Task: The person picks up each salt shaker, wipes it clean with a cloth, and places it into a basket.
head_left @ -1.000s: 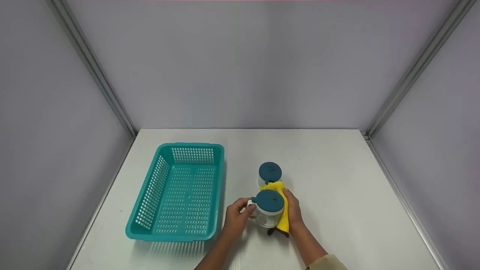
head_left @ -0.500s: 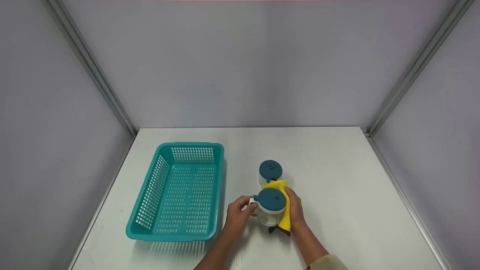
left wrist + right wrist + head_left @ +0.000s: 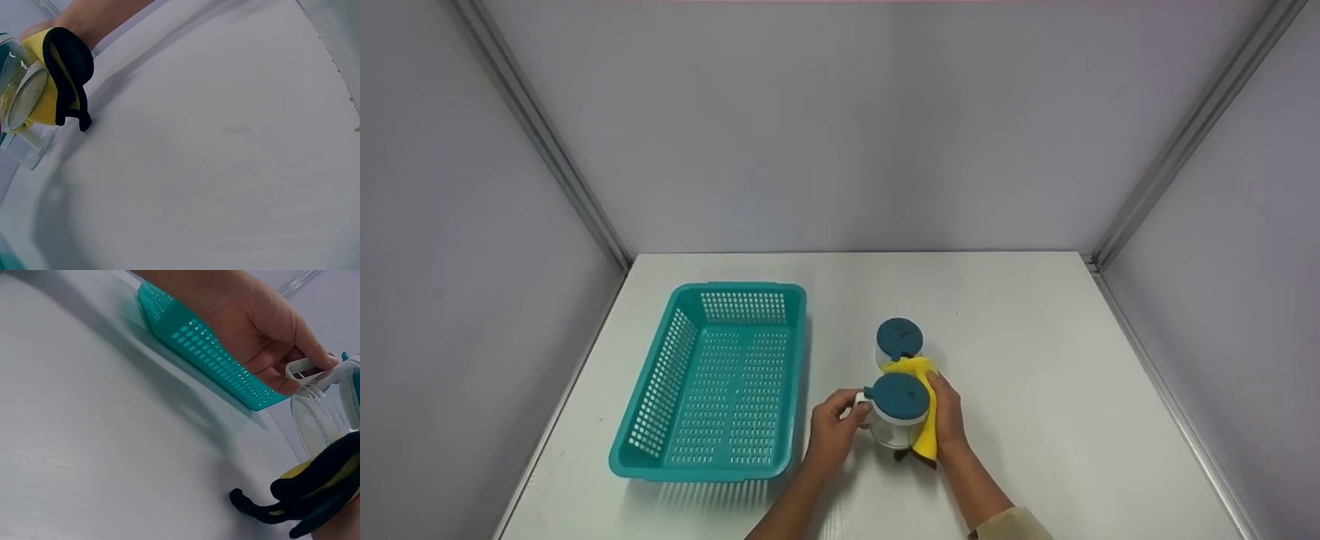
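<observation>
A clear glass jar (image 3: 896, 433) with a round blue lid (image 3: 901, 396) and a white side handle is held just above the table. My left hand (image 3: 831, 431) pinches that handle (image 3: 298, 371) between thumb and fingers. On the jar's other side, my right hand (image 3: 950, 416) holds a yellow cloth (image 3: 928, 435) against the glass. Black edging (image 3: 72, 56) on the cloth hangs below the jar in the left wrist view. Most of the right fingers are hidden behind cloth and jar. Just behind stands a second blue-lidded jar (image 3: 899, 337), partly covered by the cloth.
To the left on the white table (image 3: 1020, 337) sits a teal plastic basket (image 3: 799, 375) with perforated walls and nothing inside. Grey panels (image 3: 840, 135) enclose the table at the back and both sides.
Both hands, the jar and the cloth keep almost the same pose. The whole scene has shifted up slightly in the head view.
</observation>
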`<state>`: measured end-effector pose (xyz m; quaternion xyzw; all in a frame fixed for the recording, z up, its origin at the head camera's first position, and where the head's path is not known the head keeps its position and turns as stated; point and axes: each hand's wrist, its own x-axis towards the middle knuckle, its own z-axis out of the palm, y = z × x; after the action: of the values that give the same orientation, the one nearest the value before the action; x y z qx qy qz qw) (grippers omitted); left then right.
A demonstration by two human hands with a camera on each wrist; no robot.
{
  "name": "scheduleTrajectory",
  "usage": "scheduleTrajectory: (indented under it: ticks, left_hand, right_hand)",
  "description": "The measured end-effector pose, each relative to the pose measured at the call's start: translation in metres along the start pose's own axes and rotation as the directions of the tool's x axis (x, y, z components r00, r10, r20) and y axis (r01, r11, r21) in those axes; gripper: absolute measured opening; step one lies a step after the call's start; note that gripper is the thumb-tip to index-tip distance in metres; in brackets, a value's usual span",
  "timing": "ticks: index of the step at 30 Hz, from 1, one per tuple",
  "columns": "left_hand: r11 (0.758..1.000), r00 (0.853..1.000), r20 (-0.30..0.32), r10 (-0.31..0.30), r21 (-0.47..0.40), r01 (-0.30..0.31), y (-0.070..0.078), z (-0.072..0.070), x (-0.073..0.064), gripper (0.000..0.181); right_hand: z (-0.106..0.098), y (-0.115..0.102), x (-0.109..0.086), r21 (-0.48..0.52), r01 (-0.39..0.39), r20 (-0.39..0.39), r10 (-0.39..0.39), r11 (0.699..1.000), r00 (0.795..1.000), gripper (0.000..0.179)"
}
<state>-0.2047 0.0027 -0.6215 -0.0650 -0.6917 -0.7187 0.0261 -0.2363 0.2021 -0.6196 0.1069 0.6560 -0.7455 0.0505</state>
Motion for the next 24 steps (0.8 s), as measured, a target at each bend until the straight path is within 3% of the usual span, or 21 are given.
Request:
scheduleTrajectory:
  ticks: [6,15,24]
  left_hand:
    - [0.999,0.999,0.021,-0.041,-0.014,0.042,0.002,-0.002,-0.001,0.019]
    - [1.000,0.999,0.038,-0.002,-0.026,0.003,0.001,-0.003,0.001,0.025]
    - [0.998,0.998,0.063,-0.011,-0.059,0.015,0.003,-0.006,0.002,0.023]
  right_hand:
    - [0.000,-0.001,0.000,-0.073,0.044,-0.036,-0.047,0.996,0.998,0.058]
    - [0.003,-0.008,-0.001,-0.101,0.152,-0.085,-0.160,0.983,0.983,0.047]
    - [0.003,-0.011,0.002,-0.098,0.152,-0.116,-0.163,0.983,0.980,0.039]
